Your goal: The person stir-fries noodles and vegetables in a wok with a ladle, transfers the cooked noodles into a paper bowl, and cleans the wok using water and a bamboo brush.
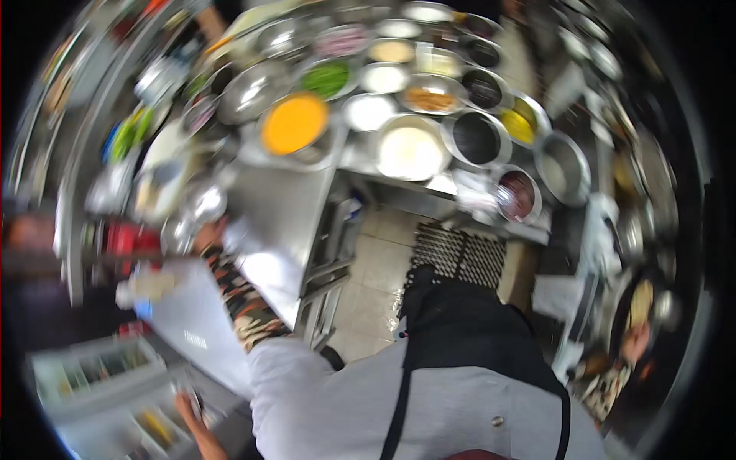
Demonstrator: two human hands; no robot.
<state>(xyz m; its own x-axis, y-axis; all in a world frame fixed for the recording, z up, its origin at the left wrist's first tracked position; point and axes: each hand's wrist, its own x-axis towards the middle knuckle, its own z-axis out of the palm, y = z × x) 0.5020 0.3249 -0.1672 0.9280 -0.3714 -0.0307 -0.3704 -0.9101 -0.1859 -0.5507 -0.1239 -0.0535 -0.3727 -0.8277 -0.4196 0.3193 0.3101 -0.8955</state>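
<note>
At the left, my left hand (208, 234), below a camouflage sleeve cuff, touches or lies close to the shiny metal bowls (205, 203) on the steel counter (284, 199). Its fingers are smeared by motion. Far on the right, my right hand (636, 343) is at the lower edge of a dark pan (619, 322) with a long pale-yellow food (641, 303) in it. Blur hides how its fingers are placed and whether they grip the pan.
Bowls of orange (294, 123), green (325, 78) and white (412, 149) food crowd the counter ahead. A steel pot (562, 169) stands at the right. Another person's hand (186, 406) is at the lower left. A black mat (460, 253) lies on the tiled floor.
</note>
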